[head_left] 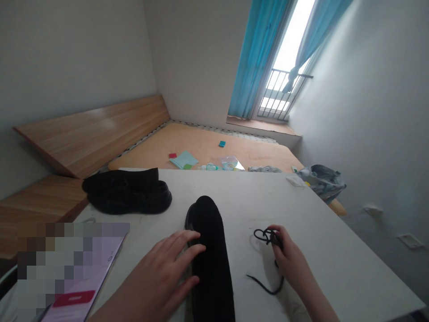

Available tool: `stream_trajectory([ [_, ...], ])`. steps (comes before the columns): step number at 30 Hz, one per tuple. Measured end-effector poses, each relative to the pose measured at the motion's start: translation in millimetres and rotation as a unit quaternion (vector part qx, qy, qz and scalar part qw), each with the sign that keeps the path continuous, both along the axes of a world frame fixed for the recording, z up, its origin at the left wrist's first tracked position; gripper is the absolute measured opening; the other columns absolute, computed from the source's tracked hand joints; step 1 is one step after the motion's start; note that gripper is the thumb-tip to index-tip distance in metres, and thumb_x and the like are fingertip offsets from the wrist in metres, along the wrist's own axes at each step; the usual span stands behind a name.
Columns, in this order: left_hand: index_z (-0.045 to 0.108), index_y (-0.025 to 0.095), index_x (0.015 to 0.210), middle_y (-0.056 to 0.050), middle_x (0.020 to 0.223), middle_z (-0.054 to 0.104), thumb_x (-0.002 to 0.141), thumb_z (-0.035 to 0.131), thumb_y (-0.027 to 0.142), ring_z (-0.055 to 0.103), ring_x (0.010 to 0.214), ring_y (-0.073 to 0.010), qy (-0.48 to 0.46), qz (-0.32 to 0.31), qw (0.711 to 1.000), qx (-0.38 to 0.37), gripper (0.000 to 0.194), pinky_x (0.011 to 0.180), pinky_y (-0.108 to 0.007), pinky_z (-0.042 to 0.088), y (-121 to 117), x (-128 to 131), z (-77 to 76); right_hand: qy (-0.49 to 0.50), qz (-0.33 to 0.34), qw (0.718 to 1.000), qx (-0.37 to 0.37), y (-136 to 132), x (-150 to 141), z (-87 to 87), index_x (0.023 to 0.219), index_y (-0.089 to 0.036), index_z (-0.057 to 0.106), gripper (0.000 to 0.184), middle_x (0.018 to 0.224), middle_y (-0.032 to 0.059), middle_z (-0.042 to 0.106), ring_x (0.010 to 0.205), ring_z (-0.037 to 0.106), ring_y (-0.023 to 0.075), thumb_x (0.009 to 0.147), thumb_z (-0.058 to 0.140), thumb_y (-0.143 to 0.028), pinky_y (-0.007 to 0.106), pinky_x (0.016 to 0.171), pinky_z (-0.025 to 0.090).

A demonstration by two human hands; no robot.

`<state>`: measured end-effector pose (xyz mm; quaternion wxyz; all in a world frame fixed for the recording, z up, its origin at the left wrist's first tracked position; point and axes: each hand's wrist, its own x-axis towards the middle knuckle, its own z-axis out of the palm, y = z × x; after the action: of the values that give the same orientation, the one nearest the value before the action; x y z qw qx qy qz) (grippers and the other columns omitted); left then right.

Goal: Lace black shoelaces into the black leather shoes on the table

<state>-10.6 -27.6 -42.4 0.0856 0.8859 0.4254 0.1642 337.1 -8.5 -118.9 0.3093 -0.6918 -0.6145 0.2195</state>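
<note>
Black lace is pinched in loose loops by the right hand, to the right of a matte, round-ended insole; the fingers hide part of it, and one thin strand trails below. The left hand spreads its fingers over the insole, whose near end is cut off. A glossy edge beneath is mostly covered. Left of the insole are a dark shoe, its details hard to make out, and a lilac sheet, partly pixelated. Smooth white table surrounds the insole.
</note>
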Motion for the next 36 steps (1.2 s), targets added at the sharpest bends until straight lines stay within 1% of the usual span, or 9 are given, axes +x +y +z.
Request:
stream_trajectory([
  [3,0.055,0.029,0.125,-0.005,0.135,0.059,0.089,0.054,0.019,0.059,0.120,-0.0282,-0.018,0.007,0.999,0.048,0.038,0.094,-0.047,0.056,-5,0,-7.8,-0.048,0.067,0.996,0.030,4,4,-1.3,0.136,-0.020,0.046,0.055,0.113,0.0118,0.064,0.106,0.060,0.0276,0.082,0.048,-0.027,0.046,0.092,0.047],
  [6,0.057,0.028,0.118,-0.004,0.128,0.063,0.090,0.051,0.019,0.061,0.116,-0.0270,-0.046,0.026,0.997,0.060,0.030,0.093,-0.045,0.056,-6,1,-11.0,-0.058,0.126,0.987,0.084,1,-11,17.7,0.134,-0.025,0.053,0.049,0.137,0.0131,0.051,0.132,0.041,0.0305,0.086,0.054,-0.031,0.051,0.109,0.032],
  [11,0.060,0.026,0.104,-0.006,0.116,0.065,0.091,0.050,0.021,0.063,0.106,-0.0273,-0.090,0.068,0.993,0.034,0.017,0.089,-0.046,0.055,-6,6,-13.4,0.122,0.206,0.971,-0.005,-7,-77,53.1,0.096,-0.022,0.063,0.028,0.095,0.0070,0.064,0.091,0.059,0.0224,0.095,0.045,-0.043,0.034,0.078,0.047],
  [15,0.058,0.023,0.097,-0.007,0.105,0.062,0.082,0.052,0.017,0.060,0.097,-0.0273,-0.069,0.094,0.993,-0.013,0.017,0.083,-0.046,0.054,-5,13,-7.1,0.225,0.187,0.956,-0.023,2,-115,62.6,0.070,-0.021,0.050,0.029,0.069,-0.0011,0.050,0.067,0.047,0.0154,0.088,0.054,-0.042,0.028,0.063,0.038],
  [19,0.055,0.020,0.086,-0.009,0.102,0.058,0.073,0.056,0.019,0.056,0.099,-0.0300,-0.017,0.116,0.992,-0.051,0.013,0.088,-0.051,0.050,-1,19,4.4,0.391,0.134,0.905,-0.096,13,-95,59.2,0.065,-0.021,0.044,0.032,0.067,-0.0032,0.043,0.063,0.039,0.0134,0.076,0.061,-0.047,0.026,0.060,0.036],
  [25,0.059,0.017,0.097,-0.010,0.107,0.059,0.071,0.061,0.028,0.051,0.115,-0.0312,0.025,0.074,0.996,-0.038,0.028,0.117,-0.054,0.025,10,31,5.3,0.370,0.105,0.903,-0.191,4,-50,31.8,0.062,-0.020,0.046,0.039,0.056,-0.0066,0.035,0.053,0.028,0.0097,0.071,0.073,-0.047,0.023,0.050,0.023],
  [29,0.061,0.017,0.102,-0.009,0.102,0.061,0.077,0.057,0.021,0.057,0.104,-0.0291,0.031,0.085,0.995,-0.045,0.026,0.105,-0.053,0.041,17,42,4.3,0.397,0.103,0.891,-0.197,-5,-50,18.6,0.083,-0.023,0.048,0.041,0.065,-0.0064,0.043,0.056,0.037,0.0105,0.072,0.074,-0.053,0.022,0.053,0.028],
  [32,0.061,0.019,0.115,-0.010,0.111,0.063,0.084,0.052,0.017,0.060,0.100,-0.0284,0.031,0.079,0.996,-0.039,0.033,0.086,-0.047,0.053,21,43,6.7,0.369,0.126,0.908,-0.153,-8,-55,17.6,0.092,-0.025,0.048,0.038,0.078,-0.0034,0.051,0.066,0.046,0.0134,0.078,0.070,-0.052,0.024,0.059,0.035],
  [36,0.064,0.021,0.115,-0.009,0.124,0.064,0.091,0.047,0.016,0.061,0.109,-0.0273,-0.005,0.027,1.000,0.009,0.030,0.092,-0.045,0.051,28,39,8.2,0.201,0.187,0.952,-0.134,-11,-67,19.8,0.098,-0.023,0.054,0.021,0.086,-0.0006,0.054,0.076,0.051,0.0167,0.088,0.059,-0.042,0.028,0.069,0.043],
])
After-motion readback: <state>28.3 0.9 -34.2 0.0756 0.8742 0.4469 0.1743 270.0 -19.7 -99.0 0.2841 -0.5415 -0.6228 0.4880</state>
